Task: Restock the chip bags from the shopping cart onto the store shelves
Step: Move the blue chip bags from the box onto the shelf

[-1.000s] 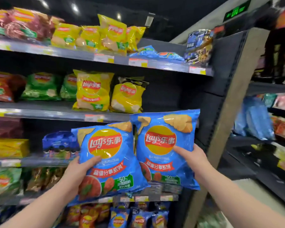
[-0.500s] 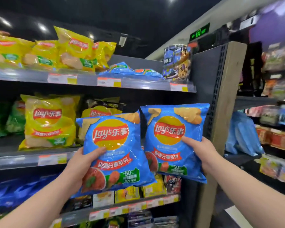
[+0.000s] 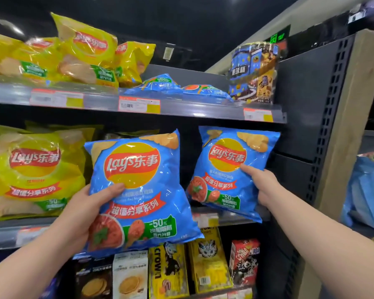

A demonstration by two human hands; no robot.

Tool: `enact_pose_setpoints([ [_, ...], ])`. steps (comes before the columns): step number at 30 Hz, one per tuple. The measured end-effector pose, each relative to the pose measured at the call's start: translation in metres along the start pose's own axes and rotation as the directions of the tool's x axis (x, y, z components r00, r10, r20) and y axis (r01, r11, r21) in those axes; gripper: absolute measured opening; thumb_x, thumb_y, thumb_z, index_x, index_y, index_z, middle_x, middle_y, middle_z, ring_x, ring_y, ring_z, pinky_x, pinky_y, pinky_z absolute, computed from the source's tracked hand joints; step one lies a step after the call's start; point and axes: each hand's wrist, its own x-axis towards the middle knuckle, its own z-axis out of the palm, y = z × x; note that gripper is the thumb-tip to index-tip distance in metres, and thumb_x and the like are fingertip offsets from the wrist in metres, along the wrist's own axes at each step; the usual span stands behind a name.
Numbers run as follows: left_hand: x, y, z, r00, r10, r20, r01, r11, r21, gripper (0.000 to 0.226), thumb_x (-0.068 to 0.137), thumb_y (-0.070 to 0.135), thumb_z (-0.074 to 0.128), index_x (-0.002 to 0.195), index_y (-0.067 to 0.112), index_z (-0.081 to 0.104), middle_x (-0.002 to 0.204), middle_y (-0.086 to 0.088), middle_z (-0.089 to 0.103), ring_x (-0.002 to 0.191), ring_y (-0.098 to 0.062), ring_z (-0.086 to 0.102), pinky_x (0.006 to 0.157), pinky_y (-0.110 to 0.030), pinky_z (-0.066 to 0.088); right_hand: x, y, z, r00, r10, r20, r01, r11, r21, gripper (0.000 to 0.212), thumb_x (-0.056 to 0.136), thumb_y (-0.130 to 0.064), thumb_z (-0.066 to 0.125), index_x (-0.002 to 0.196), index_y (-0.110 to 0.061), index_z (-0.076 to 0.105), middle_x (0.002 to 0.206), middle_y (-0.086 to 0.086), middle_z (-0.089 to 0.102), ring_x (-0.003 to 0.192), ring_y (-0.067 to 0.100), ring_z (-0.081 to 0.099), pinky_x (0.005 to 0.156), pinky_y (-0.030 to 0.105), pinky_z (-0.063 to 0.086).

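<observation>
Nearest the camera, the left hand (image 3: pixel 82 214) grips the first blue chip bag (image 3: pixel 138 190) low on its left side, thumb laid across the front and fingers hidden behind. This bag hangs in the air in front of the shelving, its bottom edge below the middle shelf (image 3: pixel 0 231).

A little farther in, the right hand (image 3: pixel 266 188) holds the second blue chip bag (image 3: pixel 231 169) by its right edge, thumb on the front. The bag tilts, with its lower corner over the shelf lip; whether it rests on the board cannot be told.

The step in hand looks like seating this right bag in the dark gap beside the yellow chip bag (image 3: pixel 35 169). To do it well, the person should lift the bottom seam over the lip, push it back and stand it upright with the logo forward (a puffed bag tips easily). The grip should stay light, since squeezing would crush the chips.

Farthest up, flat blue bags (image 3: pixel 158 86) lie on the top shelf (image 3: pixel 181 108), possibly another home for the left bag.
</observation>
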Motion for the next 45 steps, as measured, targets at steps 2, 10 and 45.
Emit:
enact_pose_setpoints([
  [2, 0.003, 0.003, 0.003, 1.0, 0.007, -0.015, -0.007, 1.0, 0.026, 0.092, 0.022, 0.04, 0.094, 0.104, 0.015, 0.061, 0.078, -0.012, 0.076, 0.058, -0.029, 0.072, 0.046, -0.037, 0.057, 0.028, 0.002, 0.005, 1.0, -0.015, 0.012, 0.015, 1.0, -0.006, 0.02, 0.083, -0.014, 0.07, 0.101, -0.011, 0.063, 0.091, 0.009, 0.069, 0.077, 0.026, 0.067, 0.068, 0.037, 0.055],
  [10, 0.022, -0.005, 0.032, 0.989, 0.071, -0.133, -0.071, 0.997, 0.009, 0.085, 0.033, 0.034, 0.09, 0.109, 0.007, 0.062, 0.073, -0.014, 0.075, 0.053, -0.03, 0.071, 0.045, -0.044, 0.057, 0.142, 0.028, 0.017, 0.995, -0.026, 0.097, 0.031, 0.998, -0.052, 0.051, 0.077, -0.016, 0.077, 0.122, -0.005, 0.055, 0.113, 0.014, 0.066, 0.096, 0.034, 0.065, 0.085, 0.048, 0.054],
  [45, 0.072, -0.025, 0.103, 0.975, 0.056, -0.216, -0.025, 0.99, 0.141, 0.114, -0.002, 0.038, 0.093, 0.105, 0.01, 0.063, 0.09, -0.02, 0.075, 0.069, -0.036, 0.073, 0.05, -0.037, 0.058, 0.316, 0.065, 0.034, 0.956, -0.001, 0.293, 0.005, 1.0, -0.011, 0.043, 0.083, -0.008, 0.068, 0.123, -0.001, 0.055, 0.102, 0.014, 0.067, 0.054, 0.01, 0.066, 0.049, 0.021, 0.054],
])
